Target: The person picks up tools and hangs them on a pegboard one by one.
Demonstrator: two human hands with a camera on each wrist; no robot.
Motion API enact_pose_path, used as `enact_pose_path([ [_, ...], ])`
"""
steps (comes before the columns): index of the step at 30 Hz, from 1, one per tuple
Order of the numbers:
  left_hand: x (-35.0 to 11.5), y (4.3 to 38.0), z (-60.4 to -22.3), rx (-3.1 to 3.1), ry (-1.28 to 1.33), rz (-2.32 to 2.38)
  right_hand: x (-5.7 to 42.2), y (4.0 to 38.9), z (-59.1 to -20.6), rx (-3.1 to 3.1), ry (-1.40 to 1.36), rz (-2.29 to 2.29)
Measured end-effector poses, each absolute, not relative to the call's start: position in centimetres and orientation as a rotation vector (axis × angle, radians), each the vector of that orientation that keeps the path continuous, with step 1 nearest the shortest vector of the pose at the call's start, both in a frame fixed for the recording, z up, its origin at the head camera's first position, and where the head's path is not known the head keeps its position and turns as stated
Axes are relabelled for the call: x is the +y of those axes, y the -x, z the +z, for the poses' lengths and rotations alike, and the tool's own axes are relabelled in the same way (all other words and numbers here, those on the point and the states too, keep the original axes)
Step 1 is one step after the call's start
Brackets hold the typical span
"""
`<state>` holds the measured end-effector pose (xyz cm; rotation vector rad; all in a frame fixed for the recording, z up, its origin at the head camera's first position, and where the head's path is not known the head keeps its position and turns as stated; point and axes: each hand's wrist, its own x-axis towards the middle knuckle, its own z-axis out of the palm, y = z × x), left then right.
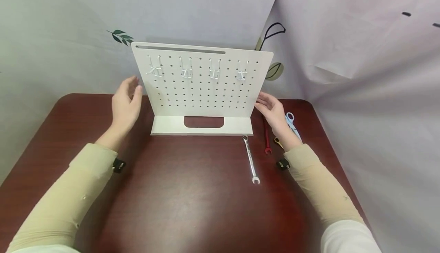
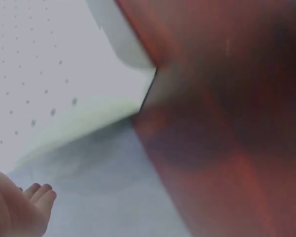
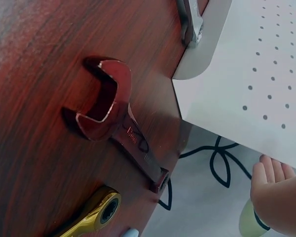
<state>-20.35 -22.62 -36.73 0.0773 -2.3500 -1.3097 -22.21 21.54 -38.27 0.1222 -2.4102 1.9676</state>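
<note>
A white pegboard (image 1: pixel 203 89) stands at the back of the table on its flat base, with several wire hooks (image 1: pixel 186 71) in its upper rows. Beside its left edge is my left hand (image 1: pixel 125 102), fingers relaxed and thumb apart, holding nothing; in the left wrist view, that hand (image 2: pixel 19 207) shows just off the board. On the other side, my right hand (image 1: pixel 271 110) has its fingertips at the board's right edge. The right wrist view shows these fingers (image 3: pixel 271 170) fairly straight against that edge; whether they press on it is unclear.
A silver wrench (image 1: pixel 251 159) lies before the board's right corner. Farther right are a red wrench (image 1: pixel 267 138), a yellow wrench (image 3: pixel 96 215) and light-blue scissors (image 1: pixel 291 121), partly behind the right forearm. Pale patterned cloth (image 1: pixel 86 54) hangs behind the table.
</note>
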Motion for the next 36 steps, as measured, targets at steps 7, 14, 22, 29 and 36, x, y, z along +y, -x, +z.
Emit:
enact_pose_path([
  [7, -24.8, 20.8, -32.3, -2.312, 0.079, -1.114, 21.6, 22.1, -38.1, -2.419, -0.130, 1.964],
  [14, -25.3, 22.6, -27.8, -2.315, 0.217, -0.990, 21.7, 22.4, -37.8, -2.423, -0.133, 1.957],
  [22, -24.0, 24.3, -24.9, -2.393, 0.318, -0.925, 21.6, 22.2, -37.9, -2.438, -0.100, 1.947],
  [29, -22.5, 25.0, -24.4, -2.458, 0.452, -0.855, 21.4, 22.4, -38.0, -2.446, -0.110, 1.945],
  [36, -21.4, 25.7, -24.5, -2.483, 0.479, -0.838, 21.6, 22.4, -37.9, -2.452, -0.109, 1.927],
])
